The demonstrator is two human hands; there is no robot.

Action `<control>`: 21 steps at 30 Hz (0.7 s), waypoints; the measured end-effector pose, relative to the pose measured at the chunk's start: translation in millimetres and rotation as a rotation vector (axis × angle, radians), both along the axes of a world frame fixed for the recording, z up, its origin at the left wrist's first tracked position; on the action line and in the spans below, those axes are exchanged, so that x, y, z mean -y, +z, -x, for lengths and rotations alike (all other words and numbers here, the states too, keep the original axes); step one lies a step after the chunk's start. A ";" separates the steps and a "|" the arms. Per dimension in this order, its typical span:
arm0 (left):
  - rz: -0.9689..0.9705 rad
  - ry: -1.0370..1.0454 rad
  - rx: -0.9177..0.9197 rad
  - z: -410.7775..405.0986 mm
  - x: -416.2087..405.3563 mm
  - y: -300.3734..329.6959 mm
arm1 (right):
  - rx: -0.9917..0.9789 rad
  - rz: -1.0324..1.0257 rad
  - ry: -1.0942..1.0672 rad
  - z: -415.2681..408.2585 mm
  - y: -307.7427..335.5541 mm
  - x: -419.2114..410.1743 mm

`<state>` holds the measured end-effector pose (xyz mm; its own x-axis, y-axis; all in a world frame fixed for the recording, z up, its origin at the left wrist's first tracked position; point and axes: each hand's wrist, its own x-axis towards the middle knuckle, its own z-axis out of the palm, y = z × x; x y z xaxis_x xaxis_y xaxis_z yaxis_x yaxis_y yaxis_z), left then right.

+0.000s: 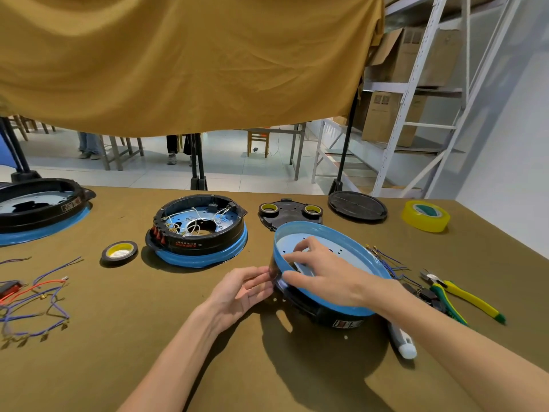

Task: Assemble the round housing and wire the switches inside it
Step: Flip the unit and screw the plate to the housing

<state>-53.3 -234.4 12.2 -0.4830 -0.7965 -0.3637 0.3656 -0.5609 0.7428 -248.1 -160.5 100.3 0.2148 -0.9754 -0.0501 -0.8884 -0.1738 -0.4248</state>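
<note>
A round housing [338, 233] with a blue-filmed rim and a black ring underneath is held tilted above the table, its pale metal plate facing me. My right hand [323, 270] grips its near rim, thumb outside and fingers reaching inside onto the plate. My left hand [242, 289] touches the housing's left side with its fingertips, palm turned up. A second housing [199, 230] with red switches and white wires fitted inside sits on the table at centre. Loose blue, red and brown wires [32, 301] lie at the left.
A larger black ring [38, 203] lies far left. A black tape roll [119, 252], a black lid with two tape rolls [289, 212], a round black cover [357, 206], yellow tape [425, 216], yellow-green pliers [463, 295], more wires [389, 260] and a white tool [402, 341] are around.
</note>
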 end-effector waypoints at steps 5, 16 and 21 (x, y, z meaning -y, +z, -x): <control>0.087 0.027 0.062 4.9 -3.7 0.4 | 0.035 -0.044 0.019 -0.8 9.9 1.7; 0.043 0.057 0.061 4.4 -3.0 2.4 | 0.181 0.000 -0.061 2.9 21.7 8.9; 0.045 0.051 0.076 5.0 -2.3 2.0 | 0.143 0.005 -0.061 0.3 22.9 11.9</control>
